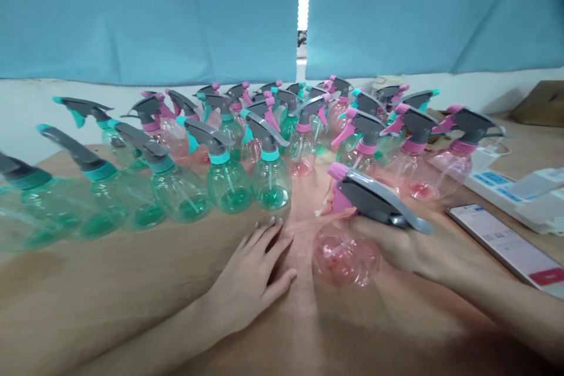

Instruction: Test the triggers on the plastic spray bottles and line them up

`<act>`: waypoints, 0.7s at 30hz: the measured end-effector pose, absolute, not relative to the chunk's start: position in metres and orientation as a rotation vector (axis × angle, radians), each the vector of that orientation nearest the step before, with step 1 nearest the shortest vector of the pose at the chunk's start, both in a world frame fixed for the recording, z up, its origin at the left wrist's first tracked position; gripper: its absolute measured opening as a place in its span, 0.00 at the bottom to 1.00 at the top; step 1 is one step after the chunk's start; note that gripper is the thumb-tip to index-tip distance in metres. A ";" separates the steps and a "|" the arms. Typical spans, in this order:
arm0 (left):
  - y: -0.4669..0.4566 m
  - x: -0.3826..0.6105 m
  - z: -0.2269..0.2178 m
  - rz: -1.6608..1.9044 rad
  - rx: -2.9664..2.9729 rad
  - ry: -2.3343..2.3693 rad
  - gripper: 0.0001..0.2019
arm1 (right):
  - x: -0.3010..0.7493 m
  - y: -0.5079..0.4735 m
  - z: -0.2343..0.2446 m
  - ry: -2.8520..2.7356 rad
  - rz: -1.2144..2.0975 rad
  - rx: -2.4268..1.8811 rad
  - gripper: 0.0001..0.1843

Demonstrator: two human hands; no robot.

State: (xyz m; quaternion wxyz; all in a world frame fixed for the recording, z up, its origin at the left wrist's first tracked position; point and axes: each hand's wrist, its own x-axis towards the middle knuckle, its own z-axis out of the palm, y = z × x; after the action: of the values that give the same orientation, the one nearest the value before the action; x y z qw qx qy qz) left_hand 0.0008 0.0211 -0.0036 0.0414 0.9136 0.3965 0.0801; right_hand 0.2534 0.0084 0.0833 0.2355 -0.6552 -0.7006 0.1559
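Observation:
My right hand [396, 241] is wrapped round the neck of a pink spray bottle [346, 255], just under its grey and pink trigger head. The bottle is close to the tabletop; whether its base rests there I cannot tell. Flat on the wooden table lies my left hand [255, 264], fingers stretched out and holding nothing. Beyond its fingertips stands a green spray bottle [272, 182] with a turquoise collar, beside another green spray bottle [230, 185]. Past the held bottle is a pink spray bottle [365, 141].
Several more green bottles [178, 191] run leftward in a row, with mixed pink and green ones behind. At right lie a phone [506, 247] and a white power strip [506, 191] with plugs. A blue curtain [176, 17] hangs behind the table [176, 305].

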 end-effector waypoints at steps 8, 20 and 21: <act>0.021 0.002 -0.003 0.252 2.795 1.218 0.24 | 0.239 0.013 0.079 -1.811 0.623 -1.581 0.08; 0.021 0.002 -0.002 0.253 2.785 1.215 0.24 | 0.232 0.017 0.074 -1.657 0.685 -1.464 0.06; 0.021 0.002 -0.002 0.250 2.781 1.215 0.24 | 0.232 0.017 0.074 -1.648 0.683 -1.462 0.07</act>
State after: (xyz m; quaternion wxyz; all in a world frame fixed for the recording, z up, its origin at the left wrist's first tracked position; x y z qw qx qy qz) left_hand 0.0023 0.0211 -0.0017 0.0481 0.9122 0.3985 0.0819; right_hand 0.2317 0.0171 0.0740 0.4057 -0.5793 -0.6532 0.2705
